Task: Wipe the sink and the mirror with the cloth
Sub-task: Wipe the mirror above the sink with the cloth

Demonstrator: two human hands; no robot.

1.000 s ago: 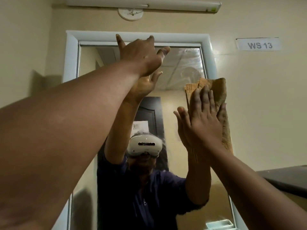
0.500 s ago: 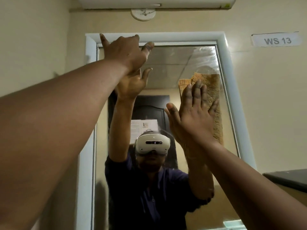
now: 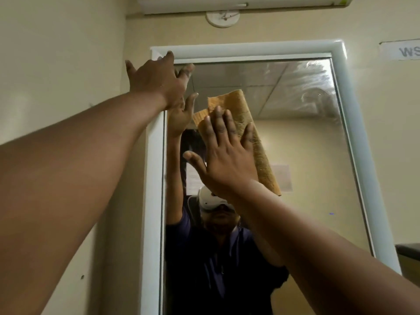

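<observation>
A tall mirror (image 3: 295, 155) in a white frame (image 3: 250, 50) hangs on the beige wall in front of me. My right hand (image 3: 227, 153) lies flat with spread fingers on an orange-brown cloth (image 3: 241, 114) and presses it against the glass, left of the middle. My left hand (image 3: 159, 83) reaches up to the mirror's top left corner, fingers straight, touching the frame and glass. Wet streaks show on the glass at the upper right. The sink is out of view.
A white light fitting (image 3: 245, 4) and a round white fixture (image 3: 222, 18) sit above the mirror. A paper label (image 3: 402, 52) is stuck to the wall at the right. A dark counter edge (image 3: 409, 252) juts in at the lower right.
My right hand has slid the cloth leftward across the glass, from near the right frame towards the left side. My left hand has stayed at the top left corner. My view has swung left.
</observation>
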